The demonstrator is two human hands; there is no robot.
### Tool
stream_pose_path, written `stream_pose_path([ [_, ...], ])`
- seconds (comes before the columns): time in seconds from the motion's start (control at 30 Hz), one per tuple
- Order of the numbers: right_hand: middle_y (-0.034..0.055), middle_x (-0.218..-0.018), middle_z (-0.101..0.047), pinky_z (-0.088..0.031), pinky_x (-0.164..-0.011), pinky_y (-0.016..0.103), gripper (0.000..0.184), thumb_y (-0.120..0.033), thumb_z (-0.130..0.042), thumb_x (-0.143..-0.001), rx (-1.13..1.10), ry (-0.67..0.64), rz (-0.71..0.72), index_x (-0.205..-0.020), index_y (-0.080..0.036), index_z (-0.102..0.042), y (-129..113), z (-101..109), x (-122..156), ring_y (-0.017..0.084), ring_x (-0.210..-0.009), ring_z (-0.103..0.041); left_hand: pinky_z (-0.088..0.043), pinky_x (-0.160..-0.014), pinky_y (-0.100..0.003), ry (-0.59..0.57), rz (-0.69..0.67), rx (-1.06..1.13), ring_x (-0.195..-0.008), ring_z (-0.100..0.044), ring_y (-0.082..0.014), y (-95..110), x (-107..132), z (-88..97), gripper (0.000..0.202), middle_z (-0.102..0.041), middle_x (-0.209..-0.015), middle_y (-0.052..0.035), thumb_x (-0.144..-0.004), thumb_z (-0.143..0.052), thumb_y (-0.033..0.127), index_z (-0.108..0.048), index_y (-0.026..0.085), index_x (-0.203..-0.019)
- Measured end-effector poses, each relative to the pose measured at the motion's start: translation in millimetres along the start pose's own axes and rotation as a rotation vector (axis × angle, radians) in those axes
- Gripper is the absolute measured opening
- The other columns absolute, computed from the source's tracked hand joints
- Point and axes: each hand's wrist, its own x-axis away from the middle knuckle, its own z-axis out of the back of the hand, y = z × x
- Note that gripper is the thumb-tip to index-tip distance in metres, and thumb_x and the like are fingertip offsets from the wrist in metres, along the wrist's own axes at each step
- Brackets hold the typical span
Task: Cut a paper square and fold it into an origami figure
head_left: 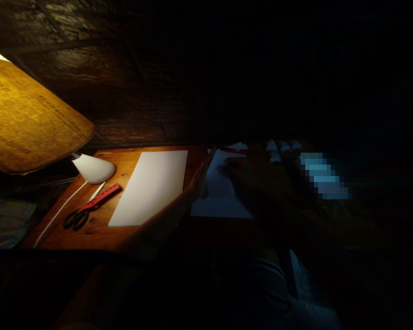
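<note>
The scene is very dark, lit only by a lamp at the left. My left hand (200, 176) rests on edge with fingers stretched out, on the left edge of a white sheet of paper (220, 195) on the wooden table (124, 158). My right hand (239, 169) is a dim shape lying on the same sheet; its fingers are lost in shadow. A second, larger white sheet (151, 185) lies just left of my left hand.
A white lamp base (94, 168) with its cord and a woven yellow shade (24, 123) stand at the left. Scissors (76, 217) and a red ruler (101, 196) lie beside them. Small white paper pieces (278, 149) sit at the far right.
</note>
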Motion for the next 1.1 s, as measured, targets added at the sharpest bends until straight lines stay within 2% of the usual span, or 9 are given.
stream_pose_path([
  [0.1,0.0001,-0.067,-0.055,-0.038,-0.056,0.026,0.029,-0.045,-0.068,-0.072,0.045,-0.013,0.024,-0.065,-0.02,-0.056,1,-1,-1,0.014,-0.062,-0.048,-0.048,-0.103,-0.043,-0.041,-0.1,-0.025,-0.133,-0.054,-0.0315,-1,-6,0.7,0.056,-0.071,-0.125,-0.01,-0.083,-0.067,0.059,-0.068,0.023,-0.125],
  [0.2,0.0014,-0.071,-0.06,-0.04,-0.058,0.027,0.024,-0.043,-0.066,-0.073,0.056,0.005,0.034,-0.07,-0.02,-0.06,2,-2,-2,0.016,-0.066,-0.052,-0.045,-0.107,-0.04,0.001,-0.112,-0.085,-0.13,-0.056,-0.0301,-3,-9,3.9,0.047,-0.072,-0.124,-0.0074,-0.078,-0.074,0.048,-0.071,0.023,-0.118],
  [0.33,0.0022,-0.07,-0.059,-0.04,-0.059,0.028,0.022,-0.04,-0.062,-0.076,0.093,0.015,0.03,-0.067,-0.02,-0.059,1,-1,-2,0.016,-0.066,-0.052,-0.049,-0.085,-0.032,0.056,-0.012,-0.087,-0.097,-0.065,-0.0233,-6,-9,7.6,0.035,-0.073,-0.097,-0.0038,-0.072,-0.076,0.038,-0.071,0.02,-0.102],
  [0.47,0.0024,-0.067,-0.057,-0.04,-0.059,0.029,0.024,-0.038,-0.057,-0.08,0.112,0.031,0.026,-0.064,-0.021,-0.057,-4,0,-1,0.016,-0.064,-0.05,-0.044,-0.069,-0.027,0.059,0.039,-0.09,-0.075,-0.056,-0.0164,-8,-9,9.2,0.03,-0.062,-0.079,0.0011,-0.067,-0.076,0.033,-0.065,0.018,-0.091],
  [0.63,0.0033,-0.068,-0.058,-0.044,-0.065,0.031,0.033,-0.044,-0.054,-0.086,0.038,0.069,0.005,-0.062,-0.022,-0.056,-9,-2,0,0.019,-0.071,-0.055,-0.043,-0.07,-0.026,0.072,0.026,-0.116,-0.077,-0.054,-0.0161,-11,-10,9.8,0.031,-0.06,-0.081,0.0012,-0.065,-0.075,0.03,-0.063,0.019,-0.091],
  [0.77,0.0026,-0.069,-0.058,-0.044,-0.065,0.03,0.035,-0.05,-0.059,-0.084,0.055,0.028,0.031,-0.065,-0.021,-0.058,-7,-2,0,0.018,-0.069,-0.054,-0.043,-0.072,-0.026,0.03,-0.018,-0.17,-0.078,-0.054,-0.0158,-10,-10,8.9,0.027,-0.061,-0.079,0.0008,-0.068,-0.076,0.034,-0.063,0.018,-0.086],
  [0.93,0.0014,-0.086,-0.061,-0.046,-0.062,0.028,0.03,-0.045,-0.073,-0.076,0.008,0.158,0.195,-0.09,-0.023,-0.057,-1,-3,-1,0.016,-0.073,-0.058,-0.045,-0.074,-0.026,-0.01,-0.071,-0.303,-0.081,-0.055,-0.0158,-13,-11,11.0,0.024,-0.064,-0.083,0.0001,-0.075,-0.073,0.032,-0.066,0.017,-0.094],
  [1.0,0.0024,-0.098,-0.062,-0.048,-0.062,0.028,0.03,-0.04,-0.072,-0.079,-0.002,0.214,0.263,-0.1,-0.025,-0.056,0,-2,-1,0.015,-0.074,-0.059,-0.047,-0.078,-0.027,0.016,-0.099,-0.35,-0.084,-0.057,-0.0164,-18,-13,13.5,0.021,-0.065,-0.088,-0.0011,-0.079,-0.07,0.028,-0.066,0.018,-0.097],
  [1.1,0.0049,-0.107,-0.061,-0.052,-0.066,0.03,0.02,-0.036,-0.069,-0.085,0.121,0.227,0.365,-0.1,-0.025,-0.062,0,-1,0,0.016,-0.079,-0.062,-0.049,-0.085,-0.031,0.044,-0.138,-0.388,-0.093,-0.06,-0.0191,-25,-16,16.7,0.022,-0.067,-0.096,-0.0037,-0.081,-0.067,0.024,-0.065,0.019,-0.102],
])
